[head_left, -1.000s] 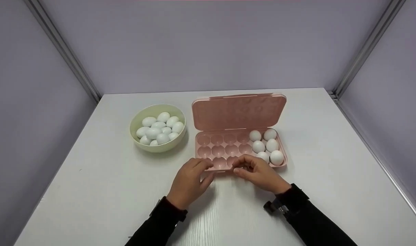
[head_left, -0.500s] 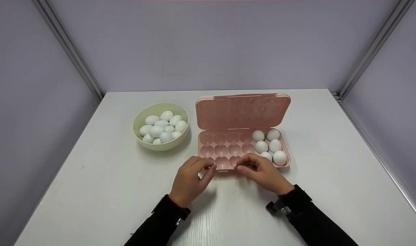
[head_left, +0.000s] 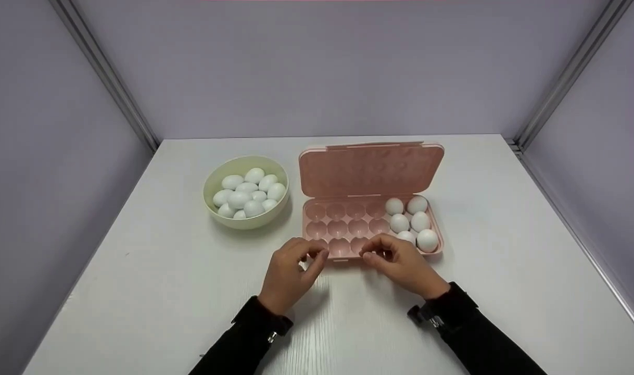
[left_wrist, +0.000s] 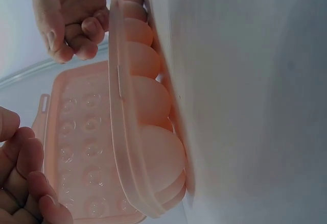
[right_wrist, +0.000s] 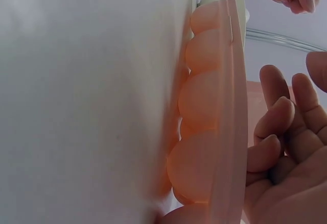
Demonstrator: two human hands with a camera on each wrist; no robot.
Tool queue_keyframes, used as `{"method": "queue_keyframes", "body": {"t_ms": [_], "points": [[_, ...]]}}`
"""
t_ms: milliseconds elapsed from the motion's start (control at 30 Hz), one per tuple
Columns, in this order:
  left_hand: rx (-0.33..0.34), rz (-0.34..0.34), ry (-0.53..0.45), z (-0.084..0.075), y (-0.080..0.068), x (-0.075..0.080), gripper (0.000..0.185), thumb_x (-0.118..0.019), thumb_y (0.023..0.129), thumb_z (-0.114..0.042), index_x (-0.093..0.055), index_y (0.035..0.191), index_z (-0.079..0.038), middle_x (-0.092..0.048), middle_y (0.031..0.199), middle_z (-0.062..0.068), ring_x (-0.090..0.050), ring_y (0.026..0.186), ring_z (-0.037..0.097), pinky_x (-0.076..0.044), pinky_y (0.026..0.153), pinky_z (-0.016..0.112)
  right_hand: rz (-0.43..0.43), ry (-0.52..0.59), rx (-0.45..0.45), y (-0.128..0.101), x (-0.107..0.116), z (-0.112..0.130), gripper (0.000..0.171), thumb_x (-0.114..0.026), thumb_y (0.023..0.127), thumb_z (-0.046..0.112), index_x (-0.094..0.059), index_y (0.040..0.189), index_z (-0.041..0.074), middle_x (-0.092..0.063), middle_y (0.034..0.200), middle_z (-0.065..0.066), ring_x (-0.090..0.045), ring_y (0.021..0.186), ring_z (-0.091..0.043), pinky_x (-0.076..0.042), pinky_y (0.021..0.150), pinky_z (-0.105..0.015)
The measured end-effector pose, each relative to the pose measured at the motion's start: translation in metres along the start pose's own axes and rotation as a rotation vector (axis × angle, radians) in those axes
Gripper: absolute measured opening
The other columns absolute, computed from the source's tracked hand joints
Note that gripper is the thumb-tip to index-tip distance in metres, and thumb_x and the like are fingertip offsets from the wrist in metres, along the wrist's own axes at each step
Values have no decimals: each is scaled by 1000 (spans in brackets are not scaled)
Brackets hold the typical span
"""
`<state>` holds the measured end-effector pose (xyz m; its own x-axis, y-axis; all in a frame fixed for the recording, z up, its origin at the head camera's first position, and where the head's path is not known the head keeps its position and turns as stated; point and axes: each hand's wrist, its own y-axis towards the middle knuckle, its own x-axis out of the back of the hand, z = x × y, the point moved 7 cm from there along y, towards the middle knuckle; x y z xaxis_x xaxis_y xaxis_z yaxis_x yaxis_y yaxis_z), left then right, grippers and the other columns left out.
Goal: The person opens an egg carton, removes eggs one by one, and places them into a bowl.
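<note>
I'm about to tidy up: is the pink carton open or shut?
Open: the pink carton has its lid raised behind the cups.

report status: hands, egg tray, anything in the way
Left hand and right hand empty, at front of egg tray. Lid up, six eggs at right end. Hands partly hide front cups.

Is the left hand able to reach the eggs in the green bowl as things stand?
Probably yes: the left hand looks empty, the eggs in the green bowl lie uncovered, and nothing visible stands between.
</note>
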<state>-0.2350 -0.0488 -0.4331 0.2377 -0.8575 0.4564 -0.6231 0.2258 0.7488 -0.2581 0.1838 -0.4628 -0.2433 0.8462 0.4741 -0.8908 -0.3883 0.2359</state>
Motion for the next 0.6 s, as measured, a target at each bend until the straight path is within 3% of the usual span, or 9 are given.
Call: {"method": "queue_keyframes", "body": {"t_ms": [400,600], "points": [[-20,-15,3,-2,0,1,8,-80,94,-8,-78,98,-14,-69,79,-2,-66,71,18,-53,62,26,-33,-57,20,-1,1,2,8,-73,103,21,-76,106,15,-76,97,-1,-59,75,-7,-49,69,-20],[-7,10,21,-1,-2,-1,7,-81,93,-8,-76,93,-13,-64,72,-3,-60,65,10,-50,59,21,-56,-87,25,-1,3,2,7,-74,102,21,-76,106,16,-75,94,1,-56,73,-5,-46,67,-20]]}}
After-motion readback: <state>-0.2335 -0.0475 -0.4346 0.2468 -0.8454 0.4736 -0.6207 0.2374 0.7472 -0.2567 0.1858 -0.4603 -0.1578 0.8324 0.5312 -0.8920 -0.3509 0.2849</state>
